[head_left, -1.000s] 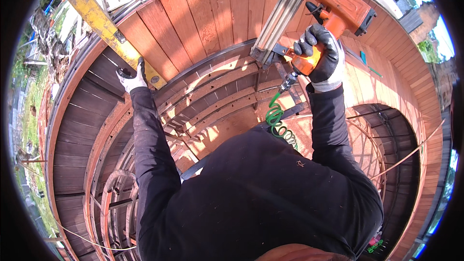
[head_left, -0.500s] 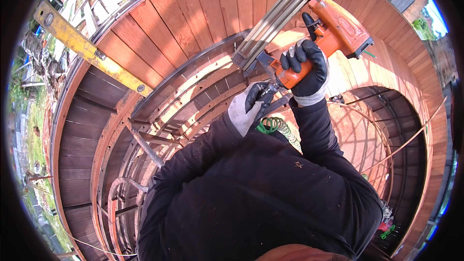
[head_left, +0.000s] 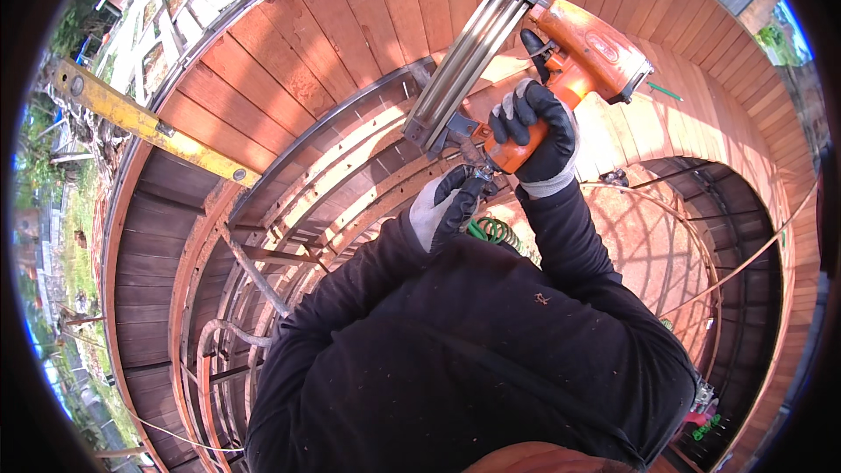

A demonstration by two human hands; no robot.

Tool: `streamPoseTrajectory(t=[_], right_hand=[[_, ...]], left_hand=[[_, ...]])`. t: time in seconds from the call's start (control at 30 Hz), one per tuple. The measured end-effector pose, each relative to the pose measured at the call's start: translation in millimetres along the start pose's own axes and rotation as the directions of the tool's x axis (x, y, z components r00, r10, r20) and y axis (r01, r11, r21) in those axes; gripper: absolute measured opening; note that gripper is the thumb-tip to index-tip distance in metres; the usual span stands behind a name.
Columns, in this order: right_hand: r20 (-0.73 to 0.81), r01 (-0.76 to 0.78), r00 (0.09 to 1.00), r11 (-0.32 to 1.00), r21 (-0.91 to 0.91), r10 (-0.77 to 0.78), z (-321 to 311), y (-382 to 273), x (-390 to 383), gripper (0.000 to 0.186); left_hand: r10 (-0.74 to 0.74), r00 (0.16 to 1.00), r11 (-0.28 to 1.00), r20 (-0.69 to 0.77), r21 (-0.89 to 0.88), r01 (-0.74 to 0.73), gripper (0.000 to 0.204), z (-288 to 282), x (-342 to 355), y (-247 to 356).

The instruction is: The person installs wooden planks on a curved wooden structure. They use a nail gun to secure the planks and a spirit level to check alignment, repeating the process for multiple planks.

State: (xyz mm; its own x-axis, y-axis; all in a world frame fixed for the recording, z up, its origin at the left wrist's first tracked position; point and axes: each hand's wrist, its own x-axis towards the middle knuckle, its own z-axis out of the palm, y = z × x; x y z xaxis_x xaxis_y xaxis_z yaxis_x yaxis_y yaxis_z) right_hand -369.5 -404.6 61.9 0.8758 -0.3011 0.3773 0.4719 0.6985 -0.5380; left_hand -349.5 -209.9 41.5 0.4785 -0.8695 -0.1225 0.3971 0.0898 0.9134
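Observation:
An orange nail gun with a long silver magazine is held up in front of me, tilted. My right hand, in a black and grey work glove, is wrapped round its handle. Down at the handle's end, my gloved left hand pinches a small metal air-hose fitting. That fitting meets the handle's base; whether it is locked on I cannot tell. Below the hands, a green coiled air hose shows partly, the rest hidden by my body.
Curved planking rings the far side, with a yellow spirit level lying across it at left. A green pencil rests beyond the gun. Curved ribs and a bent metal pipe lie left; a dark-walled opening lies right.
The nail gun and my right hand have shifted slightly left in view. My left hand remains at the handle's end, its fitting now closer in against the base. The green pencil shows more fully.

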Motion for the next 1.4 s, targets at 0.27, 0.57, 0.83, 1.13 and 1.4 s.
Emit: streamPoseTrajectory(t=[0.27, 0.57, 0.83, 1.13, 1.4], right_hand=[[-0.071, 0.062, 0.995, 0.994, -0.094, -0.068, -9.7, -10.7, 4.8, 0.021], [-0.009, 0.005, 1.0, 1.0, 0.019, -0.005, -14.2, -2.8, 7.8, 0.019], [0.013, -0.045, 0.999, 0.999, 0.019, 0.045, -0.6, -1.1, 9.7, 0.018], [-0.078, -0.048, 0.996, 0.984, -0.17, 0.035, 18.9, -0.8, 8.9, 0.019], [-0.087, -0.059, 0.995, 0.979, -0.197, 0.042, 4.6, -0.9, -3.3, 0.018]], left_hand=[[0.105, 0.982, 0.971, -0.156, 0.229, -0.068, 0.021, 22.3, 10.4, 7.6], [0.267, 0.959, 0.776, -0.093, 0.61, -0.157, 0.023, 5.9, 14.0, -8.9], [0.328, 0.926, 0.742, -0.189, 0.657, -0.129, 0.024, 20.2, 3.3, 2.9], [0.402, 0.898, 0.631, -0.181, 0.765, -0.128, 0.03, 21.6, 6.4, 8.7], [0.275, 0.958, 0.781, -0.083, 0.6, -0.172, 0.03, 12.8, 14.4, -2.0]])
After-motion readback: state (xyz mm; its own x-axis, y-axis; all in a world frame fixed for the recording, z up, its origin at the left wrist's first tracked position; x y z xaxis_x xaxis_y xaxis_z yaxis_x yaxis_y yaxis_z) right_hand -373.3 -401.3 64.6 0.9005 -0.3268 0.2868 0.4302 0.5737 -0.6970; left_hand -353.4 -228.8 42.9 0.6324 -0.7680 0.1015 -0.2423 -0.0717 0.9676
